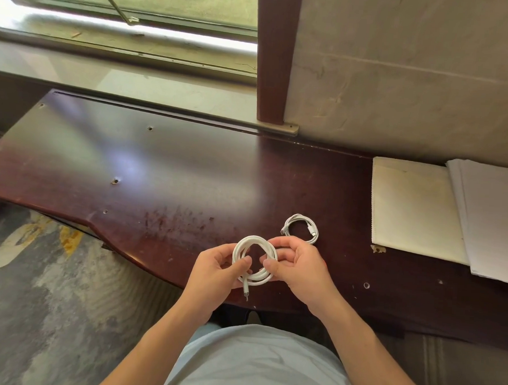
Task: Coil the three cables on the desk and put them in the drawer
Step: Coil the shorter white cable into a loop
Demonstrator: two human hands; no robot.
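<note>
A white cable wound into a coil (pixel 254 245) hangs between both hands, just above the front edge of the dark wooden desk (pixel 165 170). My left hand (pixel 218 268) pinches the coil's left side. My right hand (pixel 296 268) grips its right side between thumb and fingers. One plug end (pixel 246 292) dangles below the coil. A second, smaller white coiled cable (pixel 301 228) lies flat on the desk just beyond my right hand. I see no third cable and no drawer.
A cream folder or pad (pixel 414 206) and a stack of white paper (pixel 498 222) lie on the desk's right end. A window sill and dark post stand behind the desk. Patterned carpet (pixel 51 270) lies left of and below the desk's curved front edge.
</note>
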